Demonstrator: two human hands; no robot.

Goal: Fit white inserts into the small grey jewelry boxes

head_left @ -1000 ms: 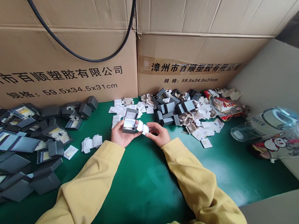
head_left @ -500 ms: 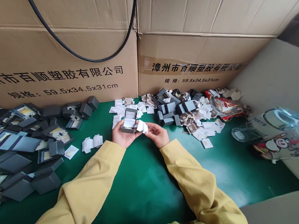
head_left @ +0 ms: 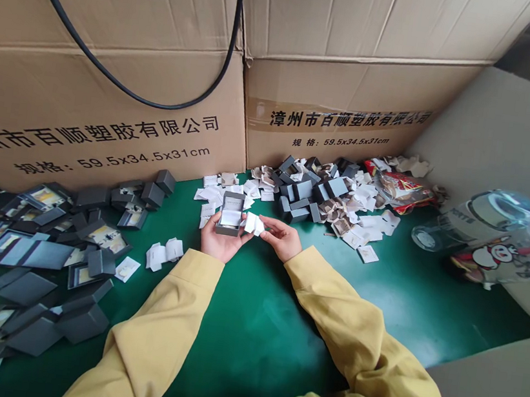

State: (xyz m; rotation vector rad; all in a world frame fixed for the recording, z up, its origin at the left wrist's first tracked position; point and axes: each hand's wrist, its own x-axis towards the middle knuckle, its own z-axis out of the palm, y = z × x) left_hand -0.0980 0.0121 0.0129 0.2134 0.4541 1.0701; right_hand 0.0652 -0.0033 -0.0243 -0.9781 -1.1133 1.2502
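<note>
My left hand (head_left: 221, 245) holds an opened small dark box (head_left: 231, 214) with a white lining, its lid tilted up at the back. A folded white card piece (head_left: 254, 224) is pinched in the fingers of my right hand (head_left: 282, 238), just right of the box and close to the left fingertips. Behind the box, several white card pieces (head_left: 216, 195) lie on the green table (head_left: 267, 329). Two folded white pieces (head_left: 164, 253) rest left of my left wrist.
Dark boxes (head_left: 45, 287) pile up at the left. More dark boxes (head_left: 302, 190) and white pieces lie behind at the right, beside a red packet (head_left: 405, 191). Clear cups (head_left: 496, 255) stand far right. Large cartons (head_left: 348, 86) form the back, with a black cable (head_left: 160, 105) hanging in front.
</note>
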